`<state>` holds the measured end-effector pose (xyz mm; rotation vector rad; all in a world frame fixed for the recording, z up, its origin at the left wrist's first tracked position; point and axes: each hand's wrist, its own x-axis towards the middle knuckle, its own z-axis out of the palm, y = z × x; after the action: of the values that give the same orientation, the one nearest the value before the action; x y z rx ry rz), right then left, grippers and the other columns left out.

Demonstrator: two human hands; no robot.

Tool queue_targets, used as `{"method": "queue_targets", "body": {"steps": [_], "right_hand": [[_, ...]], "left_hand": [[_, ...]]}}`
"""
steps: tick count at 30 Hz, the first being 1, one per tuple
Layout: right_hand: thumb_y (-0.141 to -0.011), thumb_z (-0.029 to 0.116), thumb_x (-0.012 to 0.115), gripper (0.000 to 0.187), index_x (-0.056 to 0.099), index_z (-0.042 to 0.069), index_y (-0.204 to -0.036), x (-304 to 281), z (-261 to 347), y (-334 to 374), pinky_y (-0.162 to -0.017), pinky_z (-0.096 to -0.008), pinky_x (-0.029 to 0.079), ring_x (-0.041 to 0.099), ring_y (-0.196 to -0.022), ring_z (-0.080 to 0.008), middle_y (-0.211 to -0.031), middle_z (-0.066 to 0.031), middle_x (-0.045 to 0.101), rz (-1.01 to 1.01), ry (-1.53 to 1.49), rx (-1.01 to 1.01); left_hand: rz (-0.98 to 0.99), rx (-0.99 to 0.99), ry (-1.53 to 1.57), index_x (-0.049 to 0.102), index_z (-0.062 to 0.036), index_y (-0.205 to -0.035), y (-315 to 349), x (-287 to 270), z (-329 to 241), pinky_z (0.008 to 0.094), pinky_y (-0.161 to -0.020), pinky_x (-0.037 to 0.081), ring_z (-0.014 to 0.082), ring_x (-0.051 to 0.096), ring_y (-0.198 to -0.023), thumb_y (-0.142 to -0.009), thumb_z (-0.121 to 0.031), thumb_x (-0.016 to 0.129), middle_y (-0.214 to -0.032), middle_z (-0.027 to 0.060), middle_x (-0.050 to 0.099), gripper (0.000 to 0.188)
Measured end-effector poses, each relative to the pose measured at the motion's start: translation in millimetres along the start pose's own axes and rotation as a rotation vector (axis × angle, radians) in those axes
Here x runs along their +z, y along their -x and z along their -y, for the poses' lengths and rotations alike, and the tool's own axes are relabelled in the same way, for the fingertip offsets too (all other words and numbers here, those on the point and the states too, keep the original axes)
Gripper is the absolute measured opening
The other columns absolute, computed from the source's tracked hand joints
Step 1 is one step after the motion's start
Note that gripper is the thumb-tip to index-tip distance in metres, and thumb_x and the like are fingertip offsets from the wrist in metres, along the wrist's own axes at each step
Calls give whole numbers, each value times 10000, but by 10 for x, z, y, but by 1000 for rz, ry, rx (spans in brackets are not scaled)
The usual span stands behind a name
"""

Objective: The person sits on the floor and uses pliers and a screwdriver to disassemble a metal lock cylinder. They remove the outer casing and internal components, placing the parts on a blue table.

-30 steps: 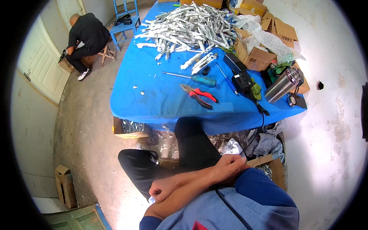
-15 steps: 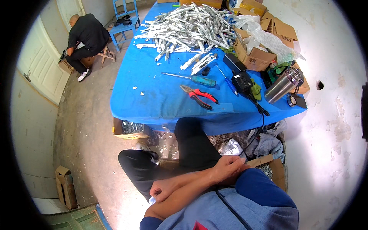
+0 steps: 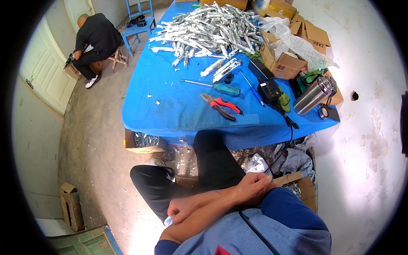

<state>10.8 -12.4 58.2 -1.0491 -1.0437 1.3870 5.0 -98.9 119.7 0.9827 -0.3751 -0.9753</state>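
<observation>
My forearms cross over my lap. My left hand (image 3: 254, 185) lies on the right side, fingers curled closed, against my right arm near the elbow. My right hand (image 3: 181, 209) has crossed to the left side and is closed in a fist beside my left forearm. A small whitish patch below the fist is too small to make out. Nearest on the blue-covered table (image 3: 161, 114) lie red-and-black pliers (image 3: 221, 107). Behind them are a screwdriver (image 3: 225, 89) with a teal handle and a blue pen-like tool (image 3: 253, 90).
A big heap of silvery-white strips (image 3: 208, 29) covers the table's far part. At right stand a steel flask (image 3: 312, 97), a black power adapter (image 3: 268, 90) and cardboard boxes (image 3: 289, 63). A box of metal bits (image 3: 146, 146) sits below. Another person (image 3: 97, 38) sits at far left.
</observation>
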Motion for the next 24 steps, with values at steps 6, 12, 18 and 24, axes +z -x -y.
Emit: {"method": "queue_targets", "body": {"steps": [6,12,18,24], "right_hand": [[-822,329,663,365,587,15,-654,-23,67,86,-515,-337,376,500,-583,-97,-606,-7,567,-22,-5,-3],[-821,322,662,372,576,19,-623,7,147,115,-501,-341,366,491,-569,-93,-586,2,559,-61,-5,5],[-823,319,659,377,576,8,-627,-149,58,254,-500,-343,366,485,-572,-94,-578,-4,547,-438,138,91],[-832,325,663,387,586,-19,-671,-504,-79,586,-531,-350,399,489,-585,-108,-586,-81,543,-900,334,121]], "left_hand": [[-4,24,12,538,-80,-678,15,12,33,218,-453,302,48,402,-514,-989,-402,524,-589,-43,482,448],[4,11,14,530,-85,-672,-16,-25,40,223,-453,297,46,406,-516,-989,-397,521,-588,-37,485,445],[-11,-27,250,490,-98,-656,-51,-101,74,226,-451,293,58,395,-498,-977,-366,549,-575,-22,457,422],[-217,45,298,452,-102,-652,23,-303,-16,218,-443,287,69,382,-480,-978,-320,561,-561,-10,430,407]]}}
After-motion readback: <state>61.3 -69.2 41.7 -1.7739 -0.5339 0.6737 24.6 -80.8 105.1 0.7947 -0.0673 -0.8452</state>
